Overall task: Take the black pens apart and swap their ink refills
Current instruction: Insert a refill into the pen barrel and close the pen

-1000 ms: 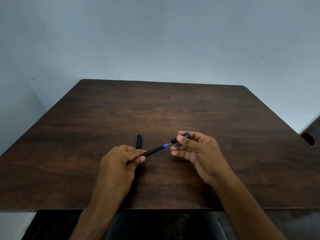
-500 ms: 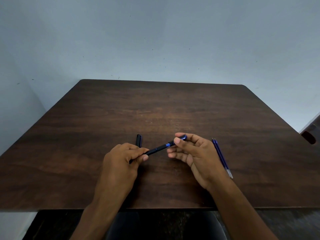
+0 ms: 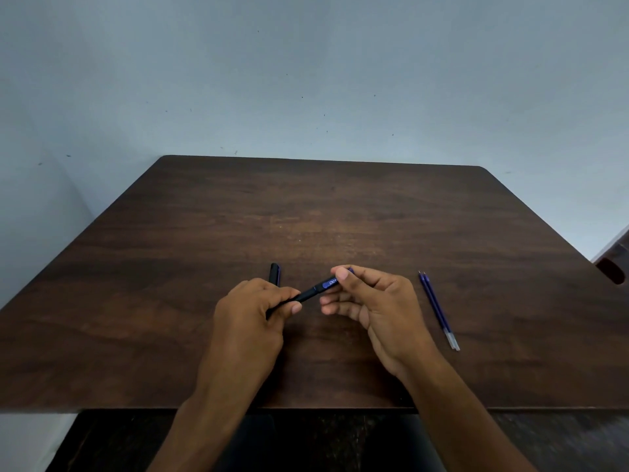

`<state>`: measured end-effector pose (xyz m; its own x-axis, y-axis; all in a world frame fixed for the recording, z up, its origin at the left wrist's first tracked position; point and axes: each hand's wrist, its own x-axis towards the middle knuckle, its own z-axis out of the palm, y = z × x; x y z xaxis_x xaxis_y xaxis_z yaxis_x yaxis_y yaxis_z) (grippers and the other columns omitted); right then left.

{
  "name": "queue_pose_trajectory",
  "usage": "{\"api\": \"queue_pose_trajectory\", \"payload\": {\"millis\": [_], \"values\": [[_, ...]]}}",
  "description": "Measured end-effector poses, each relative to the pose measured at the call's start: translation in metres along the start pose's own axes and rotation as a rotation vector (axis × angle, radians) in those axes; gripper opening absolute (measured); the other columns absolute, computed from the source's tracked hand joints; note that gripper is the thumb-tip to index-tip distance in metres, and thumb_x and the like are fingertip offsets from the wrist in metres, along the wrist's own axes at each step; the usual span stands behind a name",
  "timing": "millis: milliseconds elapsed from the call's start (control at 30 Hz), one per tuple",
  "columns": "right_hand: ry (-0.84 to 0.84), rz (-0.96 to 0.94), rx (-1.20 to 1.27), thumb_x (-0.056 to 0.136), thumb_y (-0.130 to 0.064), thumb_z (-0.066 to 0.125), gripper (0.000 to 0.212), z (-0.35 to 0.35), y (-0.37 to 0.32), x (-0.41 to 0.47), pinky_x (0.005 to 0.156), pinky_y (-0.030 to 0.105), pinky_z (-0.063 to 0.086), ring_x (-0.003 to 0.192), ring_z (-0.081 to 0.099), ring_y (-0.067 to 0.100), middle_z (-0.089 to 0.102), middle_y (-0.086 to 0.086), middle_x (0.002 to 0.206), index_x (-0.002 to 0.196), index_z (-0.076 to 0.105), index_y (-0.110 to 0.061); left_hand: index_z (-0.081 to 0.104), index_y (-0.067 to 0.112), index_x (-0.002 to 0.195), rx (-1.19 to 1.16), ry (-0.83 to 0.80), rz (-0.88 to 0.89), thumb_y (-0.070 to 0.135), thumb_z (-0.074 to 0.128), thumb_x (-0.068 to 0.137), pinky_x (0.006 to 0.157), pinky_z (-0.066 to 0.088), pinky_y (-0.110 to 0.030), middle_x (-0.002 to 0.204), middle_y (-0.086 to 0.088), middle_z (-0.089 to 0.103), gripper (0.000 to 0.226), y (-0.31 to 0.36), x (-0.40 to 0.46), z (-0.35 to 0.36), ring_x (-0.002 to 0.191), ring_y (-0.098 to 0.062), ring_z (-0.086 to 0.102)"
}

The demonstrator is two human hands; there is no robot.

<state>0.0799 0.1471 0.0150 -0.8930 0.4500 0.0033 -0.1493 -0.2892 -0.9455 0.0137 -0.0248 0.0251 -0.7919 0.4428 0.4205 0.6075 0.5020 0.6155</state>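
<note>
Left hand (image 3: 252,311) grips black pen (image 3: 311,294) barrel, right hand (image 3: 369,294) pinches its cap end; crooked push risks jamming; two refills (image 3: 439,310) right of centre may roll

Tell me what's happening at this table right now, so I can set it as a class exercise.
A person sits at a dark wooden table, holding a black pen with a blue band between both hands. The left hand grips the barrel; the right hand pinches the blue-banded end. A second black pen piece lies just beyond the left hand. Two thin blue ink refills lie side by side on the table, to the right of the right hand.
</note>
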Motion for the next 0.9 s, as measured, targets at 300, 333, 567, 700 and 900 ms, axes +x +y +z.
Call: {"api": "queue_pose_trajectory", "payload": {"millis": [300, 333, 567, 700, 900], "values": [[0.012, -0.022, -0.051, 0.094, -0.015, 0.066, 0.019, 0.005, -0.002, 0.000, 0.070, 0.038, 0.061, 0.078, 0.075, 0.038, 0.075, 0.025, 0.084, 0.094, 0.077, 0.000, 0.078, 0.015, 0.095, -0.044, 0.076, -0.016, 0.009, 0.076, 0.079, 0.068, 0.051, -0.026, 0.078, 0.005, 0.067, 0.018, 0.006, -0.002, 0.001, 0.075, -0.012, 0.061], [0.012, -0.021, -0.049, 0.094, -0.015, 0.066, 0.019, 0.006, -0.002, 0.000, 0.070, 0.037, 0.061, 0.078, 0.075, 0.038, 0.075, 0.025, 0.084, 0.094, 0.076, 0.001, 0.078, 0.014, 0.095, -0.047, 0.078, -0.016, 0.008, 0.076, 0.079, 0.068, 0.051, -0.027, 0.078, 0.004, 0.067, 0.018, 0.005, -0.002, 0.001, 0.075, -0.012, 0.062], [0.034, -0.041, -0.056, 0.095, -0.014, 0.065, 0.021, 0.013, 0.001, 0.001, 0.068, 0.040, 0.061, 0.073, 0.074, 0.038, 0.075, 0.025, 0.080, 0.092, 0.075, 0.003, 0.079, 0.015, 0.092, -0.050, 0.095, -0.060, 0.008, 0.077, 0.078, 0.070, 0.039, -0.002, 0.078, 0.007, 0.068, 0.016, 0.006, 0.000, 0.000, 0.075, -0.004, 0.061], [0.025, -0.041, -0.047, 0.092, -0.017, 0.069, 0.024, 0.016, -0.006, 0.003, 0.065, 0.035, 0.061, 0.070, 0.073, 0.036, 0.074, 0.025, 0.079, 0.093, 0.074, 0.005, 0.078, 0.024, 0.092, -0.112, 0.136, -0.121, 0.016, 0.078, 0.078, 0.069, 0.039, 0.001, 0.074, 0.018, 0.067, 0.016, 0.010, -0.007, 0.003, 0.076, 0.005, 0.062], [0.079, -0.028, 0.017, 0.081, -0.009, 0.080, 0.021, 0.032, 0.001, 0.004, 0.057, 0.031, 0.059, 0.064, 0.070, 0.029, 0.075, 0.022, 0.077, 0.097, 0.075, 0.002, 0.077, 0.039, 0.084, -0.375, 0.135, -0.324, 0.033, 0.078, 0.077, 0.073, 0.053, -0.017, 0.076, 0.026, 0.073, 0.009, 0.003, -0.009, 0.003, 0.077, 0.012, 0.066]]}}
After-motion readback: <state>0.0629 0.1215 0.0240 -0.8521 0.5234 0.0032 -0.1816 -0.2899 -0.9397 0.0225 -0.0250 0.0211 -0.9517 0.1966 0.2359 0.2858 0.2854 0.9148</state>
